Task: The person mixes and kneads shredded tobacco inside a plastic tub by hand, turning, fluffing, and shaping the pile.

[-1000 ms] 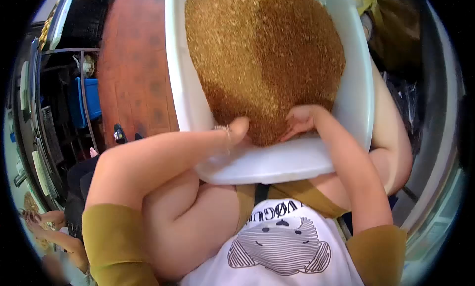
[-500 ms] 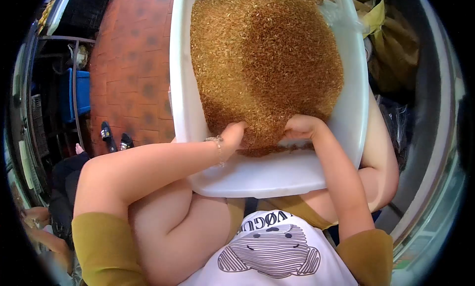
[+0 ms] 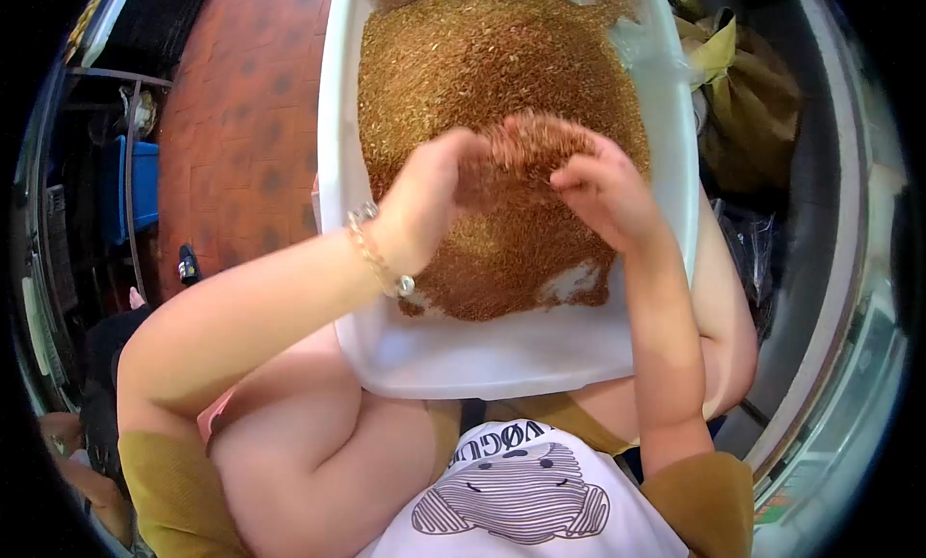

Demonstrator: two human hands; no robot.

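My left hand [image 3: 434,196], with a beaded bracelet [image 3: 374,249] on its wrist, is raised above a heap of fine, loose reddish-brown grains [image 3: 434,66]. Opposite it, my right hand [image 3: 612,193] is curled with the palm turned inward. A clump of the grains [image 3: 540,145] lies cupped between the two hands, blurred by motion, and some appears to be falling. The heap fills most of a white plastic tub [image 3: 502,360] resting on my lap. Near its front, a bare patch of the tub's bottom shows through the grains.
Left of the tub are red floor tiles [image 3: 246,124], a dark slipper [image 3: 188,264] and a blue crate [image 3: 135,187] under a metal rack. A brownish sack [image 3: 752,114] stands to the right. Clear plastic [image 3: 641,52] lies inside the tub's right side. Another person's limb [image 3: 92,481] shows at lower left.
Both hands have risen from the front edge of the heap and moved forward over it, lifting grains between them. A bare patch has appeared at the front of the heap.
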